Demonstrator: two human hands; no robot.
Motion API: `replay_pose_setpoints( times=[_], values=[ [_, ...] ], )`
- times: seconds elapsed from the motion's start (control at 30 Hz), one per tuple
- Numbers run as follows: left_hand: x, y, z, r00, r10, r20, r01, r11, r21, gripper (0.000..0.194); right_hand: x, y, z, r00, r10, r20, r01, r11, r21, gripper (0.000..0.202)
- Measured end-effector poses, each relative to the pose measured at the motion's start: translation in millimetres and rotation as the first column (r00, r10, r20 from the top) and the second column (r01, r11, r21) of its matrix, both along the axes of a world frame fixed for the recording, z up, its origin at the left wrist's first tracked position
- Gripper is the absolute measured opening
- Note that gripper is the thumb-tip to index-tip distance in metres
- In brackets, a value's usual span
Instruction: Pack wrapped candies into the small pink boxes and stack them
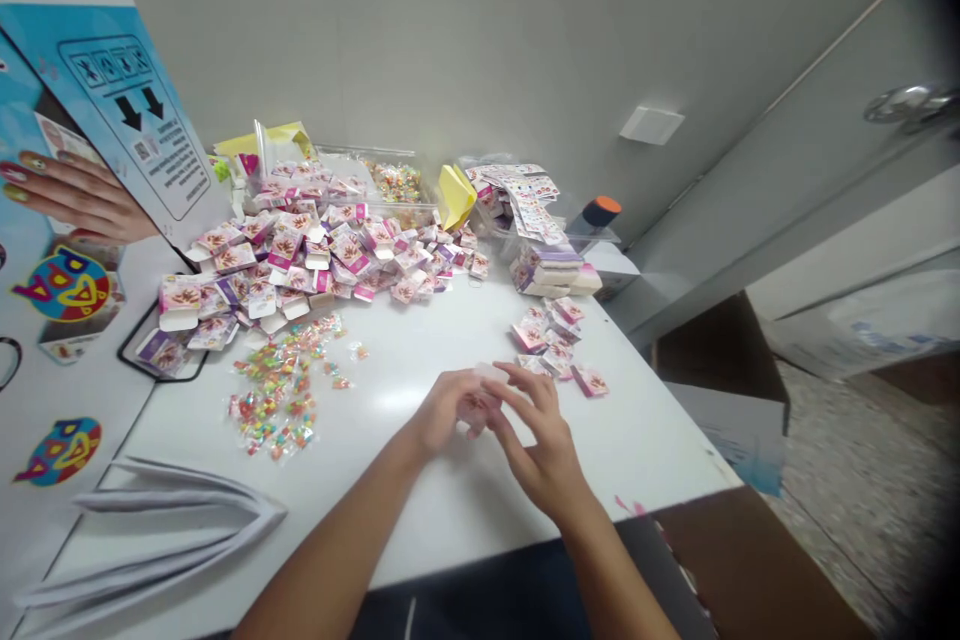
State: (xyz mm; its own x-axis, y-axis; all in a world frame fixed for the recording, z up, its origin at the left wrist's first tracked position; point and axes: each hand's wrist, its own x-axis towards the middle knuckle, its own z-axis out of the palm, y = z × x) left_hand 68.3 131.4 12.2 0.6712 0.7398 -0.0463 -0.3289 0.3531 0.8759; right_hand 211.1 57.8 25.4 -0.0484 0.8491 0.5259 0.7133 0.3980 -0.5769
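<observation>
Near the front middle of the white table [375,490], my left hand [444,410] is closed around a small pink-and-white printed carton [474,407]. Fingers of my right hand [534,435] are bent over the carton's right and upper side; they look apart and slightly blurred, touching its edge. Part of the carton is hidden behind the fingers. Just beyond my right hand lies a small group of similar cartons [555,335]. To the left, small clear packets of coloured pieces [281,390] are spread on the table.
A big heap of small cartons [300,250] covers the back left. Behind it stands a clear tray [401,182] of packets. Printed sheets [529,195] and stacked flat cartons [551,268] sit at the back right. Folded white paper [172,530] lies front left; a door [825,150] is at right.
</observation>
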Motion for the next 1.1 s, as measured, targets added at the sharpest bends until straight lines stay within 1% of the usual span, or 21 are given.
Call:
replay_pose_setpoints(
  times=[0.07, 0.1, 0.13, 0.2, 0.27, 0.33, 0.37, 0.43, 0.5, 0.53, 0.6, 0.63, 0.7, 0.73, 0.77, 0.83, 0.9, 0.93, 1.0, 1.1],
  values=[
    [2.6, 0.0, -2.0, 1.000, -0.004, -0.016, 0.004, 1.000, -0.017, 0.031, -0.8, 1.5, 0.4, 0.996, 0.053, 0.068, -0.049, 0.997, -0.057, 0.037],
    [4.3, -0.3, -3.2, 1.000, 0.009, -0.024, -0.010, 0.999, -0.033, 0.030, -1.5, 2.8, -0.5, 0.996, 0.062, 0.063, -0.058, 0.996, -0.062, 0.037],
    [6.2, -0.6, -4.5, 0.999, 0.033, -0.032, -0.035, 0.998, -0.054, 0.030, -2.7, 4.3, -2.3, 0.998, 0.052, 0.042, -0.050, 0.998, -0.042, 0.037],
    [9.7, -1.4, -6.6, 0.994, 0.096, -0.045, -0.101, 0.989, -0.111, 0.030, -6.5, 7.3, -8.0, 1.000, -0.018, 0.004, 0.018, 0.999, 0.044, 0.035],
    [11.5, -1.7, -7.5, 0.990, 0.133, -0.054, -0.141, 0.975, -0.173, 0.038, -11.3, 9.3, -14.5, 0.996, -0.082, 0.019, 0.079, 0.990, 0.114, 0.030],
    [11.2, -1.2, -6.7, 0.992, 0.115, -0.048, -0.123, 0.962, -0.244, 0.055, -15.5, 9.9, -19.9, 0.996, -0.078, 0.034, 0.073, 0.990, 0.118, 0.025],
    [10.5, -0.7, -6.0, 0.995, 0.092, -0.039, -0.099, 0.954, -0.282, 0.063, -17.0, 9.8, -21.6, 0.998, -0.069, 0.014, 0.067, 0.991, 0.113, 0.024],
    [9.3, 0.4, -4.7, 0.998, 0.050, -0.028, -0.056, 0.941, -0.334, 0.070, -18.3, 9.6, -22.6, 0.997, -0.064, -0.049, 0.069, 0.992, 0.101, 0.030],
    [9.3, 0.9, -4.4, 0.999, 0.028, -0.040, -0.040, 0.935, -0.351, 0.070, -17.8, 10.0, -20.4, 0.996, -0.040, -0.078, 0.045, 0.997, 0.066, 0.036],
    [9.8, 0.9, -4.8, 0.998, 0.020, -0.055, -0.038, 0.937, -0.347, 0.070, -17.2, 10.6, -18.4, 0.996, -0.010, -0.093, 0.014, 0.999, 0.041, 0.033],
    [11.8, -0.1, -6.5, 0.997, -0.001, -0.081, -0.027, 0.940, -0.340, 0.068, -16.4, 12.4, -14.4, 0.987, 0.043, -0.153, -0.048, 0.999, -0.025, 0.017],
    [12.9, -0.9, -7.6, 0.996, -0.009, -0.087, -0.021, 0.941, -0.337, 0.066, -16.4, 13.4, -13.0, 0.981, 0.043, -0.192, -0.054, 0.997, -0.050, 0.015],
    [15.2, -2.9, -9.8, 0.996, -0.001, -0.089, -0.028, 0.946, -0.322, 0.062, -18.0, 15.2, -12.8, 0.968, -0.015, -0.251, -0.008, 0.996, -0.090, 0.014],
    [16.3, -3.9, -10.8, 0.996, 0.012, -0.086, -0.039, 0.949, -0.313, 0.061, -19.4, 15.7, -14.0, 0.960, -0.061, -0.273, 0.030, 0.993, -0.116, 0.012],
    [17.4, -4.8, -11.7, 0.996, 0.023, -0.081, -0.046, 0.952, -0.302, 0.059, -21.0, 15.8, -15.7, 0.947, -0.109, -0.302, 0.066, 0.986, -0.150, 0.015],
    [19.8, -6.2, -12.8, 0.997, 0.029, -0.073, -0.048, 0.961, -0.273, 0.059, -23.5, 15.4, -19.2, 0.900, -0.202, -0.386, 0.116, 0.965, -0.234, 0.023],
    [22.4, -7.0, -13.4, 0.997, 0.020, -0.072, -0.037, 0.971, -0.236, 0.061, -23.7, 14.6, -20.7, 0.852, -0.247, -0.462, 0.113, 0.948, -0.298, 0.022],
    [23.6, -7.3, -13.6, 0.997, 0.015, -0.074, -0.031, 0.976, -0.217, 0.061, -22.7, 14.2, -20.1, 0.832, -0.247, -0.497, 0.091, 0.944, -0.318, 0.022],
    [24.9, -7.5, -13.8, 0.997, 0.002, -0.080, -0.016, 0.983, -0.183, 0.063, -19.0, 13.9, -16.9, 0.788, -0.224, -0.573, 0.006, 0.934, -0.357, 0.024],
    [22.5, -7.9, -14.5, 0.994, -0.037, -0.100, 0.024, 0.991, -0.133, 0.065, -13.3, 13.9, -11.0, 0.695, -0.213, -0.687, -0.143, 0.895, -0.422, 0.027]
  ],
)
